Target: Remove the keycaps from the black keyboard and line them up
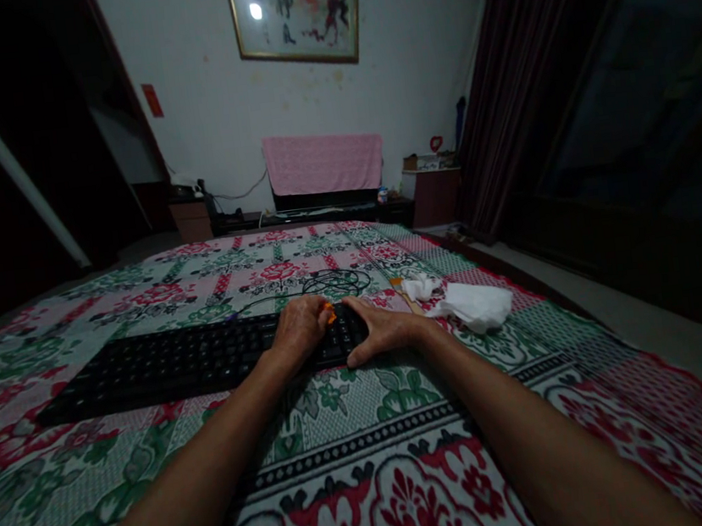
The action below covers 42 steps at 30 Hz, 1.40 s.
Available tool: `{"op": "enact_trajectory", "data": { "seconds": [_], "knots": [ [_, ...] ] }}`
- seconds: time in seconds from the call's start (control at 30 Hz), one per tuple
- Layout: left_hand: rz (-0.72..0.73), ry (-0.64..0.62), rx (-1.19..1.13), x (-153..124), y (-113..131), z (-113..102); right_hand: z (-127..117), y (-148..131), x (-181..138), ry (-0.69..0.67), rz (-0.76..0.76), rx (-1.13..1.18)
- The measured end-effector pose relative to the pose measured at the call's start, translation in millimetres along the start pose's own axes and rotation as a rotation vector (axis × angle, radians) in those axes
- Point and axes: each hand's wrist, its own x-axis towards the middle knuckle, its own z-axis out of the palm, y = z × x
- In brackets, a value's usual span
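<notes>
A black computer keyboard [171, 363] lies at a slant on the patterned bed cover. Over its right part, my left hand [298, 327] is closed on a small orange object [330, 313]; most of that object is hidden by the fingers, so its kind cannot be told. My right hand [385, 329] grips the keyboard's right end, thumb at the near edge and fingers at the far edge. Behind the keyboard lies a thin black cable [337, 280] in loose coils.
Crumpled white tissue [419, 287] and a larger white tissue [477, 305] lie right of my right hand, beside a brownish strip with an orange end [396, 283]. The patterned cover [357, 416] spreads all around. A pink towel [324, 162] hangs beyond the bed.
</notes>
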Motion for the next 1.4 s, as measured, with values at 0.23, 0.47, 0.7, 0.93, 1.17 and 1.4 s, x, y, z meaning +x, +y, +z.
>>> {"op": "enact_trajectory", "data": {
  "seconds": [0.23,0.47,0.7,0.93,1.17,1.4],
  "knots": [
    [0.08,-0.102,0.116,-7.8,3.4,-11.8,-1.4,-1.6,-0.2,-0.015,0.033,-0.014],
    [0.187,-0.171,0.031,-13.0,5.0,-26.4,-1.4,1.0,1.0,-0.02,0.015,-0.028],
    [0.223,-0.141,0.038,-11.9,11.8,-12.8,-1.0,0.4,0.9,-0.02,0.02,-0.037],
    [0.047,0.067,0.059,-3.1,10.5,7.0,-2.2,-5.7,0.6,-0.019,-0.016,-0.043],
    [0.073,0.02,0.051,0.7,14.3,8.6,-0.5,-2.5,0.8,-0.006,-0.026,-0.025],
    [0.315,-0.146,0.055,-2.7,12.4,-13.5,-1.5,-0.2,1.3,-0.013,-0.035,-0.01]
  ]
}}
